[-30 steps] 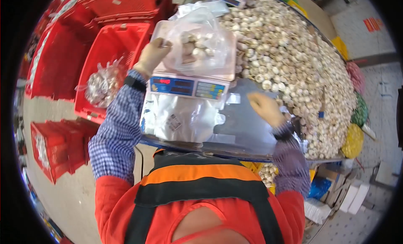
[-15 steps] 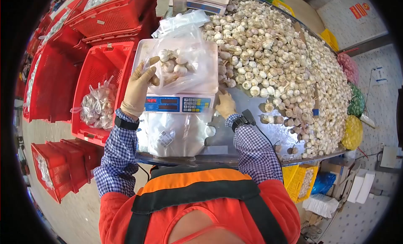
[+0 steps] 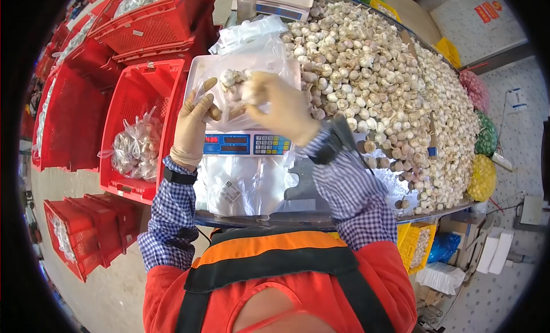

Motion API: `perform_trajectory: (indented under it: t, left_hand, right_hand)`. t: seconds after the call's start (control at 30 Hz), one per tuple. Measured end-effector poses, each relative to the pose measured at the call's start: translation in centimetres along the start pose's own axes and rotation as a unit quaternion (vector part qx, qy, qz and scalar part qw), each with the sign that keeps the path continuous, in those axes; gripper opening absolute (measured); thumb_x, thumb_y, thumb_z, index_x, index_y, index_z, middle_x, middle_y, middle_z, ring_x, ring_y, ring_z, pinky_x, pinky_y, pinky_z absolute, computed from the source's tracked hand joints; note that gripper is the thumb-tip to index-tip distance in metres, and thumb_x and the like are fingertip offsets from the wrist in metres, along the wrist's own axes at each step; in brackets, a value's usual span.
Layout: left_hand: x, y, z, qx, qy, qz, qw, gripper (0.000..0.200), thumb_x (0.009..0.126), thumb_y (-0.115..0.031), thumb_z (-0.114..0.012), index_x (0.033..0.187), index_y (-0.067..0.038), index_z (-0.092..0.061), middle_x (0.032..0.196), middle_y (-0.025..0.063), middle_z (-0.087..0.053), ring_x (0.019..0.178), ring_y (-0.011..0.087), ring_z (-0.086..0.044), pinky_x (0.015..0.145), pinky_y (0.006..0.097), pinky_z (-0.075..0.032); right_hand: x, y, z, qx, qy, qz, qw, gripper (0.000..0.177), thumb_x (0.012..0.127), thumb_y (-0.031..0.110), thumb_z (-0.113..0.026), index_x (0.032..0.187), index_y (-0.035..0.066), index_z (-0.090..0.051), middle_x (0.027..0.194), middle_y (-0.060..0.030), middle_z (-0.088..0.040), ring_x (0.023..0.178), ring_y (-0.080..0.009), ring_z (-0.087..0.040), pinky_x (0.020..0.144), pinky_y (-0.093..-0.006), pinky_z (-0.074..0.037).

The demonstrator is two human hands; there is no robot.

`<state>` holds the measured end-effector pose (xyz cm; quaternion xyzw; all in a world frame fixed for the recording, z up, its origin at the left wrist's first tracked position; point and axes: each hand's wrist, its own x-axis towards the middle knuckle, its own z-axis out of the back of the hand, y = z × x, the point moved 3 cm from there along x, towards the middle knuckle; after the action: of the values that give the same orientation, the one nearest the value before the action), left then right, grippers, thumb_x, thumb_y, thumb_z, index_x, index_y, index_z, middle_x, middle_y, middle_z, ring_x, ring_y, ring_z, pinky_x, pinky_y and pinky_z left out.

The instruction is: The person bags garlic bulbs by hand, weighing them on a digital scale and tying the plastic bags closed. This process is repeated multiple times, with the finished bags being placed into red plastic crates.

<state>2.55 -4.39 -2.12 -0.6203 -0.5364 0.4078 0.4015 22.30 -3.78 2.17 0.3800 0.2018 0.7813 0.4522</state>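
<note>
Though crumpled, clr bag (image 3: 243,61) w/ garlic (image 3: 229,78)

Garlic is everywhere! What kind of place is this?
Probably a garlic packing stall or warehouse: a huge garlic pile, a bag of garlic sitting on a scale, and red crates holding packed bags.
</note>
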Motion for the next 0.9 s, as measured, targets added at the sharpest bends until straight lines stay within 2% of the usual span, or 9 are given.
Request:
perform_trajectory:
  t: [0.13, 0.2, 0.47, 0.53, 0.6, 0.67, 0.73, 0.8, 0.9]
  left_hand:
    - [-0.4, -1.0, -0.9, -0.014, -0.014, -0.028, 0.999, 0.037, 0.095, -0.012, -0.051, 0.129, 0.003, -0.050, 0.078, -0.0028, -0.053, 0.070, 0.0067, -0.051, 0.071, 0.0220, -0.043]
    - [-0.9, -1.9, -0.5, 0.031, -0.030, -0.030, 0.999, 0.036, 0.094, -0.012, -0.053, 0.128, 0.003, -0.052, 0.081, -0.0024, -0.055, 0.071, 0.0068, -0.051, 0.071, 0.0216, -0.043]
    - [0.2, -0.9, 2.6, 0.058, -0.070, 0.012, 0.996, 0.028, 0.091, -0.021, -0.060, 0.110, 0.000, -0.059, 0.092, 0.0018, -0.059, 0.086, 0.0089, -0.053, 0.080, 0.0227, -0.040]
    - [0.6, -1.1, 2.5, 0.077, -0.036, 0.009, 0.996, 0.027, 0.091, -0.023, -0.060, 0.106, 0.000, -0.059, 0.094, 0.0031, -0.060, 0.090, 0.0105, -0.054, 0.082, 0.0240, -0.041]
    - [0.6, -1.9, 2.2, 0.064, -0.033, -0.002, 0.997, 0.024, 0.092, -0.022, -0.058, 0.104, -0.001, -0.060, 0.093, 0.0038, -0.061, 0.089, 0.0132, -0.056, 0.083, 0.0259, -0.042]
    - [0.8, -2.3, 2.2, -0.109, -0.019, 0.027, 0.994, 0.021, 0.091, -0.020, -0.058, 0.100, -0.001, -0.059, 0.088, 0.0038, -0.061, 0.082, 0.0142, -0.057, 0.084, 0.0259, -0.043]
    - [1.4, -2.7, 3.5, -0.171, 0.034, 0.019, 0.984, 0.021, 0.094, -0.020, -0.054, 0.102, -0.001, -0.059, 0.086, 0.0033, -0.062, 0.081, 0.0167, -0.058, 0.085, 0.0300, -0.045]
    - [1.4, -3.4, 4.5, -0.289, 0.049, 0.033, 0.955, 0.020, 0.095, -0.019, -0.051, 0.101, -0.001, -0.060, 0.083, 0.0032, -0.061, 0.080, 0.0174, -0.058, 0.085, 0.0317, -0.045]
    - [-0.2, -6.7, 2.8, -0.287, 0.107, -0.041, 0.951, 0.025, 0.095, -0.017, -0.049, 0.106, 0.003, -0.060, 0.081, 0.0054, -0.061, 0.082, 0.0189, -0.057, 0.086, 0.0320, -0.044]
  right_hand:
    - [4.0, -3.6, -6.2, -0.215, 0.075, 0.135, 0.964, 0.044, 0.075, 0.030, -0.070, 0.109, 0.008, -0.054, 0.096, -0.0113, -0.060, 0.096, -0.0254, -0.060, 0.079, -0.0373, -0.049]
    - [4.5, -5.1, -5.4, -0.292, 0.184, 0.052, 0.937, 0.045, 0.082, 0.036, -0.065, 0.115, 0.008, -0.054, 0.101, -0.0137, -0.062, 0.101, -0.0321, -0.058, 0.089, -0.0393, -0.045]
    - [9.5, -3.3, 0.4, -0.154, 0.154, 0.103, 0.971, 0.043, 0.085, 0.039, -0.063, 0.114, 0.008, -0.061, 0.112, -0.0165, -0.062, 0.105, -0.0318, -0.058, 0.092, -0.0401, -0.044]
    - [10.3, -5.2, -1.7, -0.253, 0.208, 0.183, 0.927, 0.038, 0.087, 0.037, -0.059, 0.113, 0.010, -0.063, 0.106, -0.0150, -0.065, 0.102, -0.0316, -0.059, 0.089, -0.0385, -0.046]
    - [10.6, -6.0, -2.4, -0.336, 0.286, 0.145, 0.885, 0.038, 0.089, 0.042, -0.052, 0.104, 0.011, -0.068, 0.100, -0.0150, -0.066, 0.095, -0.0307, -0.061, 0.093, -0.0385, -0.043]
    - [9.9, -7.9, -0.5, -0.493, 0.390, 0.131, 0.766, 0.046, 0.090, 0.049, -0.047, 0.088, 0.011, -0.073, 0.089, -0.0141, -0.067, 0.087, -0.0292, -0.062, 0.095, -0.0393, -0.040]
    - [9.1, -8.7, 2.7, -0.551, 0.402, 0.114, 0.723, 0.050, 0.090, 0.051, -0.045, 0.078, 0.011, -0.073, 0.080, -0.0116, -0.067, 0.082, -0.0277, -0.062, 0.096, -0.0409, -0.037]
    - [7.9, -8.5, 5.6, -0.514, 0.433, 0.093, 0.735, 0.051, 0.090, 0.051, -0.046, 0.075, 0.009, -0.072, 0.073, -0.0101, -0.066, 0.081, -0.0281, -0.061, 0.094, -0.0408, -0.039]
    - [3.9, -4.2, 9.9, -0.423, 0.355, 0.203, 0.809, 0.052, 0.091, 0.050, -0.043, 0.073, 0.007, -0.069, 0.070, -0.0104, -0.064, 0.081, -0.0274, -0.061, 0.095, -0.0402, -0.039]
